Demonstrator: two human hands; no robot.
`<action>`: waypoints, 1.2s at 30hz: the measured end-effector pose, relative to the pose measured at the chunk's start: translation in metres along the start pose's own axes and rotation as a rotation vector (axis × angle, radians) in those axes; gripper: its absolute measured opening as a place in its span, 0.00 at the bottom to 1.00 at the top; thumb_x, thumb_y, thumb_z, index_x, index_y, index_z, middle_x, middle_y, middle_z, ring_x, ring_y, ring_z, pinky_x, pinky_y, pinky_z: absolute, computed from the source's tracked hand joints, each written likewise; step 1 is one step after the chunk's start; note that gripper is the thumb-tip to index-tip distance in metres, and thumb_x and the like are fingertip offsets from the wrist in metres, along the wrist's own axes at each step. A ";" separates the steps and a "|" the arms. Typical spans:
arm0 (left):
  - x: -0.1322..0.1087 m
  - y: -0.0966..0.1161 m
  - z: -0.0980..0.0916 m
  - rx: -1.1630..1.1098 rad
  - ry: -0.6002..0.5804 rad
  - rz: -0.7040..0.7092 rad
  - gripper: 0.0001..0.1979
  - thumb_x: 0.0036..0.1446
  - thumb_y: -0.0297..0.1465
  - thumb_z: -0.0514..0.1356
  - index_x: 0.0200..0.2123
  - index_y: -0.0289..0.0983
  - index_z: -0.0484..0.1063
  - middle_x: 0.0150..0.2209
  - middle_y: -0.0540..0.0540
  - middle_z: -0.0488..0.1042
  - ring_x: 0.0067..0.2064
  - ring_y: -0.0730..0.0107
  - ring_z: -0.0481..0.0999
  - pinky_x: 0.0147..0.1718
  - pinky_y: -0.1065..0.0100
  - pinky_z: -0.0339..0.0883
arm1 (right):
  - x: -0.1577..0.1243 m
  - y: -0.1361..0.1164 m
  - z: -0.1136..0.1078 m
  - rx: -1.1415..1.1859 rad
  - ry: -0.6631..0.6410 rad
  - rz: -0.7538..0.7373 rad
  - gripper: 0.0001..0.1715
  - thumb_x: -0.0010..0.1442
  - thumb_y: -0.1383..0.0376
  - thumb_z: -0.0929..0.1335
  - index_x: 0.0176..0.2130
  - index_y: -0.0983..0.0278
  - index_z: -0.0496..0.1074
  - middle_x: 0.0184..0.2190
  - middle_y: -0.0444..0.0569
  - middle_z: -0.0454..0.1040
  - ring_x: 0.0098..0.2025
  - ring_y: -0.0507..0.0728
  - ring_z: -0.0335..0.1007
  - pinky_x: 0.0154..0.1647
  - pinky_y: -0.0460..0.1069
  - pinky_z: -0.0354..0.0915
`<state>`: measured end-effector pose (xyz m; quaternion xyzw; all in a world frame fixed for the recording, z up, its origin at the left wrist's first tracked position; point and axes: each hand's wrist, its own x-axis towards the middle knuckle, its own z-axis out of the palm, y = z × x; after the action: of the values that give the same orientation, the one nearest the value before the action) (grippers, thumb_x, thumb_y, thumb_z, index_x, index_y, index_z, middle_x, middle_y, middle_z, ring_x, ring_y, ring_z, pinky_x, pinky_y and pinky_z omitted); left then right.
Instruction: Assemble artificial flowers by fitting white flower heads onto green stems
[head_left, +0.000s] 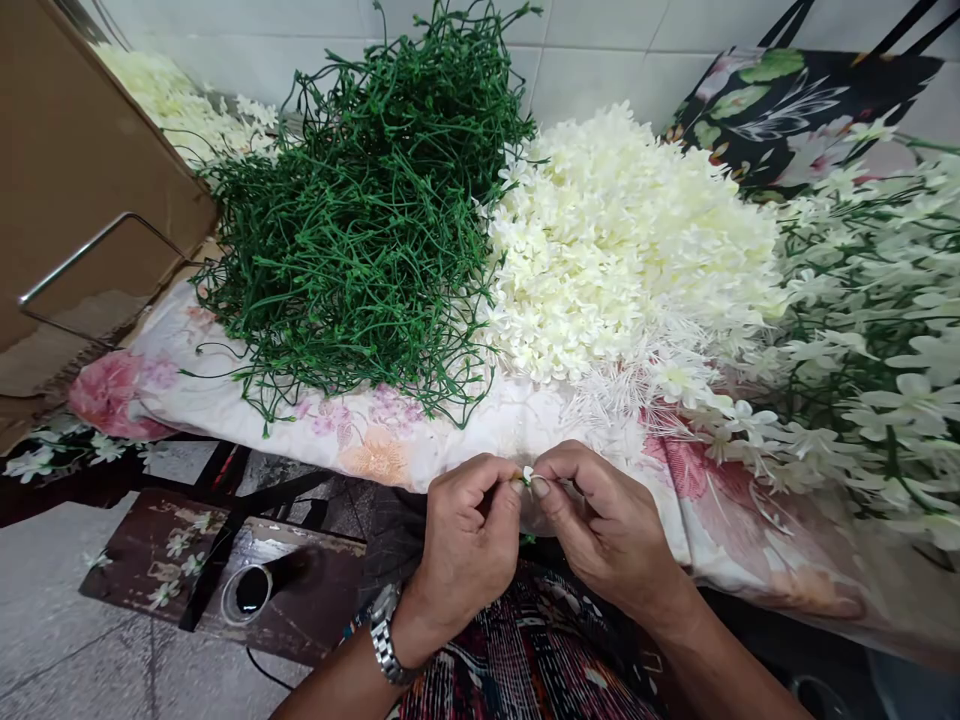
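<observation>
My left hand (476, 540) and my right hand (600, 520) meet fingertip to fingertip at the table's front edge. Between thumb and forefinger, the left pinches a thin green stem (517, 480), mostly hidden by the fingers. The right pinches a small white piece (527, 474) against the stem's end; its exact kind is too small to tell. Beyond the hands rises a tangled heap of green artificial stems (360, 240). To its right lies a pile of cream fabric blossoms (607, 240), with thin white filaments (626, 390) along its front.
Finished-looking white artificial flowers (907, 400) on green stems crowd the right side. A floral cloth (442, 455) covers the table. At left stand a cardboard box (82, 180) and a wire handle (75, 265). A cup of dark liquid (247, 594) rests on a low wooden bench (315, 590).
</observation>
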<state>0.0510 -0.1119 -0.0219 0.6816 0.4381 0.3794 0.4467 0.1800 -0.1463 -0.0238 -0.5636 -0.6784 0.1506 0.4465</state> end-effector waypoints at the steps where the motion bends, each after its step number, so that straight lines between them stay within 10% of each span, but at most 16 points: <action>1: 0.000 0.000 0.000 -0.007 0.004 -0.005 0.09 0.52 0.22 0.53 0.22 0.35 0.68 0.19 0.53 0.65 0.22 0.77 0.62 0.23 0.75 0.58 | 0.000 0.000 0.001 0.002 -0.001 -0.005 0.06 0.59 0.73 0.62 0.31 0.64 0.64 0.23 0.43 0.66 0.23 0.48 0.63 0.23 0.42 0.61; 15: 0.002 -0.005 -0.011 -0.432 -0.120 -0.279 0.08 0.51 0.30 0.57 0.21 0.34 0.69 0.18 0.52 0.62 0.21 0.76 0.60 0.21 0.74 0.58 | 0.007 -0.009 -0.024 0.043 -0.068 -0.028 0.10 0.59 0.67 0.65 0.43 0.64 0.66 0.31 0.47 0.69 0.31 0.51 0.66 0.31 0.46 0.67; 36: 0.005 0.002 -0.004 -0.257 -0.070 -0.129 0.08 0.51 0.26 0.55 0.21 0.35 0.69 0.17 0.53 0.62 0.20 0.76 0.60 0.20 0.75 0.58 | 0.001 -0.002 -0.008 -0.063 0.016 -0.132 0.08 0.59 0.75 0.61 0.33 0.64 0.65 0.25 0.46 0.68 0.27 0.51 0.67 0.27 0.46 0.66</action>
<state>0.0494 -0.1066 -0.0177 0.6020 0.4130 0.3789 0.5687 0.1851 -0.1486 -0.0175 -0.5328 -0.7150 0.0949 0.4427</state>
